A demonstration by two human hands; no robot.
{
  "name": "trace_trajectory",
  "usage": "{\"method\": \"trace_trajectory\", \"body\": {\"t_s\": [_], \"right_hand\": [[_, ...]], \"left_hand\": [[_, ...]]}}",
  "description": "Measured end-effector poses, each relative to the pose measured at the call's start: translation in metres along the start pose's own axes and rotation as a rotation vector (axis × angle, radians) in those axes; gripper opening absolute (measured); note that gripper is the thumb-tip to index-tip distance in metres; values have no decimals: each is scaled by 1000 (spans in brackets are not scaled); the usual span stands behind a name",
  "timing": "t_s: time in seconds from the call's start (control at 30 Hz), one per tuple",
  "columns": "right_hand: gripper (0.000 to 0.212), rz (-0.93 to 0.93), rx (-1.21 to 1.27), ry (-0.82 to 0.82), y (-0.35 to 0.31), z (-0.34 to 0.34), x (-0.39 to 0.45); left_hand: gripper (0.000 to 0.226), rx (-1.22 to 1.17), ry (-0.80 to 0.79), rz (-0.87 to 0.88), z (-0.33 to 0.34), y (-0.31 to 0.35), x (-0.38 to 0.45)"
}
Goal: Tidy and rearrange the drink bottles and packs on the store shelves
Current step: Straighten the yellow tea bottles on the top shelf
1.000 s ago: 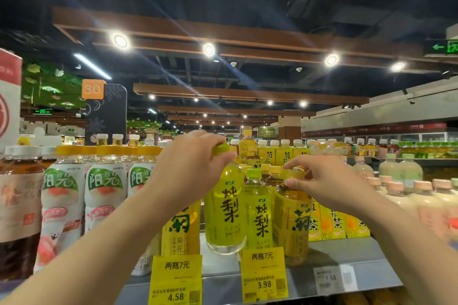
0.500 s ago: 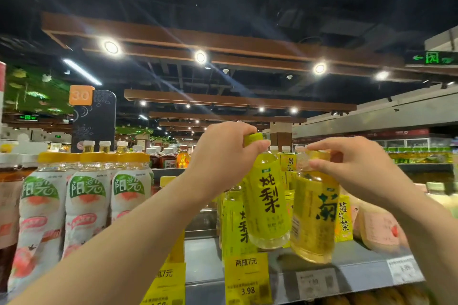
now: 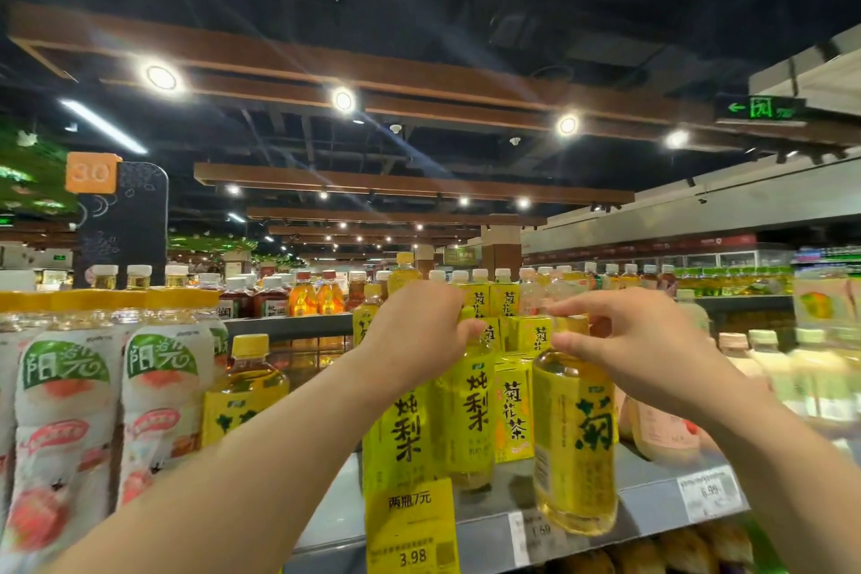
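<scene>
While both hands grip necks, pear bottle and chrysanthemum bottle upright, caps up.

A yellow-green labelled pear drink bottle stands upright at centre frame on the grey shelf, gripped at its cap. Just right of it, a yellow chrysanthemum tea bottle of pale golden liquid is held by its cap at the shelf's front edge, slightly tilted. Between and behind them, yellow tea cartons are stacked.

Bare shelf right of held bottle; cartons block behind.
</scene>
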State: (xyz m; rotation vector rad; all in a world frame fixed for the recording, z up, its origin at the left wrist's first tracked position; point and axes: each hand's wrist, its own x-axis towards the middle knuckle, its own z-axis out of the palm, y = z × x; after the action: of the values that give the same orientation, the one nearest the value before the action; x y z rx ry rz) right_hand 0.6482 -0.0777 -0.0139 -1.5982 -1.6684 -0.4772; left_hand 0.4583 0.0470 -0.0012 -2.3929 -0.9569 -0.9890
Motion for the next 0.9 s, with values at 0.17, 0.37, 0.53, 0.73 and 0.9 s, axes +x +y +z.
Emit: {"method": "trace_trajectory", "body": {"t_s": [0.17, 0.37, 0.53, 0.73, 0.9], "right_hand": [[35, -5, 52, -30, 2, 7, 3], [30, -31, 94, -45, 0, 10, 6], [28, -69, 169, -49, -8, 13, 9], [35, -144, 299, -93, -37, 16, 17], [32, -269, 376, -158, -80, 23, 31]], "left_hand": [[42, 117, -127, 68, 5, 3, 3], [42, 227, -169, 119, 6, -8, 5], [47, 165, -81, 117, 4, -24, -1], [41, 134, 38, 92, -30, -46, -21], [40, 267, 33, 40, -61, -71, -50]]}}
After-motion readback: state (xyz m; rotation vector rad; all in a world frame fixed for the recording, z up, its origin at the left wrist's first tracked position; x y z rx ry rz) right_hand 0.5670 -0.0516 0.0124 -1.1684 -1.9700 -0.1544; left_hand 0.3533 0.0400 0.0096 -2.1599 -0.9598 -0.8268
